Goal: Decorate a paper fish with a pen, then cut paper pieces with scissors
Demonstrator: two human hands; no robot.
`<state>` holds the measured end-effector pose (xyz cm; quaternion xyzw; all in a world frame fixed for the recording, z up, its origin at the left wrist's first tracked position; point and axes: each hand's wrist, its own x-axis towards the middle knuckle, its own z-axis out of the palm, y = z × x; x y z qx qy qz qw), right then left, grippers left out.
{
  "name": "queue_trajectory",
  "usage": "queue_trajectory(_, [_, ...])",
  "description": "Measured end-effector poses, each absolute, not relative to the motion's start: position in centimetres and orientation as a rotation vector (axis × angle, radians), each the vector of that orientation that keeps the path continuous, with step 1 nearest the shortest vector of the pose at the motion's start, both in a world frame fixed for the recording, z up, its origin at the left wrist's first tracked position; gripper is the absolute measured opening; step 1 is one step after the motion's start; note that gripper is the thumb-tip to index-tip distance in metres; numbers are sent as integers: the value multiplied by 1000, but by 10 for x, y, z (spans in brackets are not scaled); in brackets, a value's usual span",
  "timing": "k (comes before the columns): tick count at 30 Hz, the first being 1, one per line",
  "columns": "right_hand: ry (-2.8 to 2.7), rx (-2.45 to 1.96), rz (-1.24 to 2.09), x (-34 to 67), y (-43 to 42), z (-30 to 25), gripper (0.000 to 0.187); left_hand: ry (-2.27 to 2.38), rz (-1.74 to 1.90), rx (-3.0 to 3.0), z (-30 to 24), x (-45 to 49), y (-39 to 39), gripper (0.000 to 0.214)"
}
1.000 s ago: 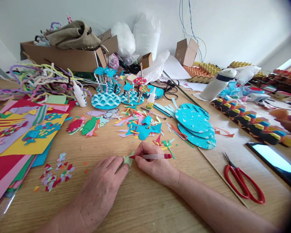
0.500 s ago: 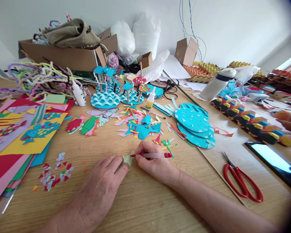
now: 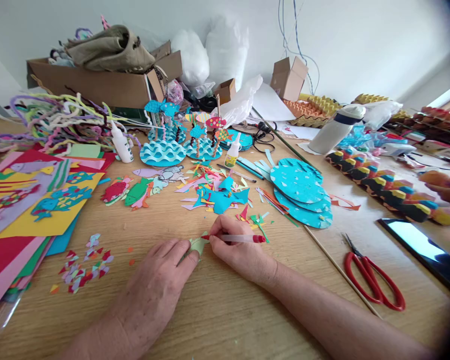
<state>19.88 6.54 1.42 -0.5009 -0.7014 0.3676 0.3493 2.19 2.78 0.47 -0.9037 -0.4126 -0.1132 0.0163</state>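
A light green paper fish (image 3: 197, 245) lies on the wooden table, its back part showing with small marks drawn on it. My left hand (image 3: 161, 272) presses it down, thumb on one side and fingers on the other, hiding the front part. Pinched in my right hand (image 3: 234, 250) is a felt-tip pen (image 3: 243, 239) with a whitish barrel and red ends. Its tip meets the fish near the tail. Beyond my hands lie paper scraps (image 3: 223, 195) and cut-out paper fish, among them a green one (image 3: 138, 192) and a red one (image 3: 115, 190).
Red-handled scissors (image 3: 375, 282), a thin stick (image 3: 337, 265) and a dark tablet-like device (image 3: 420, 255) lie right. Coloured paper sheets (image 3: 37, 222) and tiny paper bits (image 3: 84, 267) are left. Glue bottles (image 3: 122, 145), blue discs (image 3: 298, 182) and fish models (image 3: 163, 152) stand behind. Another person's hand (image 3: 448, 192) shows far right.
The pen tip has shifted very slightly up along the fish's tail end. My left hand keeps its place on the fish.
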Motion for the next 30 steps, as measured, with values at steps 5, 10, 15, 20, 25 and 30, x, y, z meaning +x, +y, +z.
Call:
queue_trajectory(5, [-1567, -1239, 1104, 203, 68, 15, 6, -1349, -331, -2870, 6, 20, 28, 40])
queue_trajectory(10, [-1454, -1199, 1214, 203, 68, 17, 5, -1442, -308, -2957, 19, 21, 31, 42])
queue_trajectory(15, [-1370, -1177, 1228, 204, 69, 19, 8, -1483, -380, -2973, 41, 12, 31, 44])
queue_trajectory(20, [-1514, -1160, 1197, 206, 66, 34, 7, -1408, -488, -2891, 44, -1, 20, 41])
queue_trajectory(25, [-1697, -1165, 1146, 200, 52, 42, 7, -1314, -511, -2872, 30, -1, 14, 42])
queue_trajectory(30, [-1671, -1214, 1128, 190, 40, 24, 6, -1238, -509, -2842, 18, -1, 15, 42])
